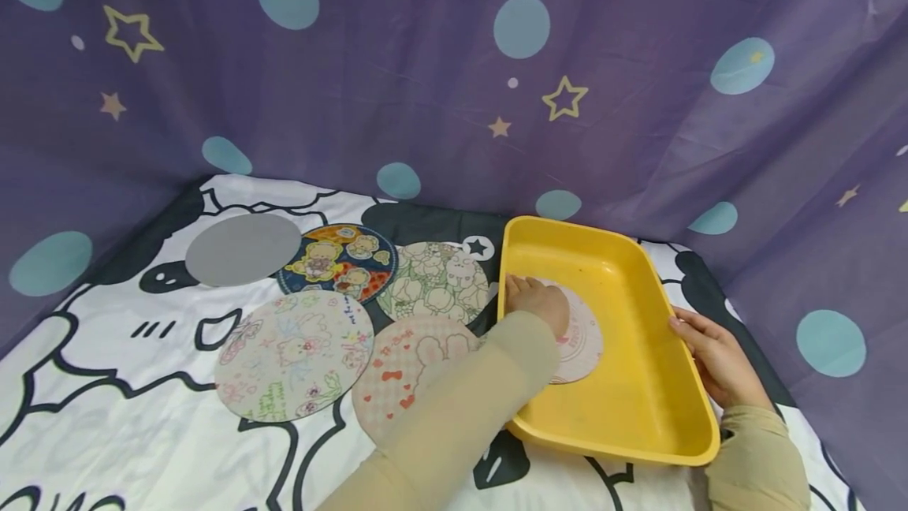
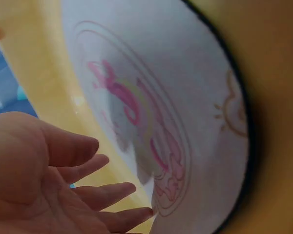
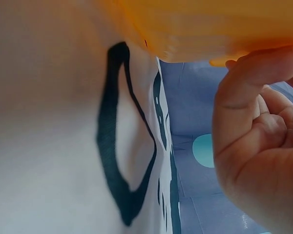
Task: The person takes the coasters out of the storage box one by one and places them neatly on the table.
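My left hand (image 1: 541, 304) reaches into a yellow plastic tray (image 1: 631, 369), over a round pale pink mat (image 1: 583, 341) lying on its floor. In the left wrist view the left hand (image 2: 63, 180) has its fingers spread and extended beside the mat (image 2: 200, 97), whose face bears a pink printed picture and whose edge is dark. Part of the mat is covered by the hand and forearm in the head view. At the tray's right side my right hand (image 1: 720, 353) grips the rim. The right wrist view shows the right hand (image 3: 263, 126) with bent fingers against the tray wall (image 3: 210, 29).
Left of the tray lie several round mats: a plain grey one (image 1: 243, 249), a dark blue one (image 1: 340, 259), a green-white one (image 1: 433, 282), a doodle-patterned one (image 1: 294, 357) and a pink checked one (image 1: 411, 361). They rest on a black-and-white cloth (image 1: 128, 432). Purple curtain (image 1: 426, 101) hangs behind.
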Demonstrator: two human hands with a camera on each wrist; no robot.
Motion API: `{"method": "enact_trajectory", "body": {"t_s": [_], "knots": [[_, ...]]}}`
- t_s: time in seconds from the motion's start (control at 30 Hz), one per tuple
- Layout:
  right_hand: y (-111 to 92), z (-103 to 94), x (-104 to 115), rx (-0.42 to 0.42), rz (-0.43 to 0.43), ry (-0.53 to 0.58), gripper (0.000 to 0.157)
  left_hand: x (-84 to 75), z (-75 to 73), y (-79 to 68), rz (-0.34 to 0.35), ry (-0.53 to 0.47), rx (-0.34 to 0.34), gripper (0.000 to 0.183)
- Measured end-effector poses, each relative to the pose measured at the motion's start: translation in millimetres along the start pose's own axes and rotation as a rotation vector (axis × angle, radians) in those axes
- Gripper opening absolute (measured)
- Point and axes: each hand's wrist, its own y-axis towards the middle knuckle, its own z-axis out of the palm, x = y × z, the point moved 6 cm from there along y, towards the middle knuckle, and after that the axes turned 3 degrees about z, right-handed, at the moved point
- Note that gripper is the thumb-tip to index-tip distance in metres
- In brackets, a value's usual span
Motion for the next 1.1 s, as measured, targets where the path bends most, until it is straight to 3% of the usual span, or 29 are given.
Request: {"method": "enact_trajectory", "body": {"t_s": [0.7, 0.97, 1.1], "knots": [[-1, 1.9, 0, 0.011, -0.023, -0.003, 0.022, 0.6, -1.2, 7.3, -0.052, -0.004, -0.024, 0.044], [-1, 2.2, 0, 0.013, -0.046, -0.015, 0.022, 1.6, -0.7, 5.4, -0.061, 0.046, 0.008, 0.067], [0, 1.3, -1, 0.015, -0.045, -0.026, 0.021, 1.1, -0.6, 0.0, -0.054, 0.098, 0.034, 0.066]]}}
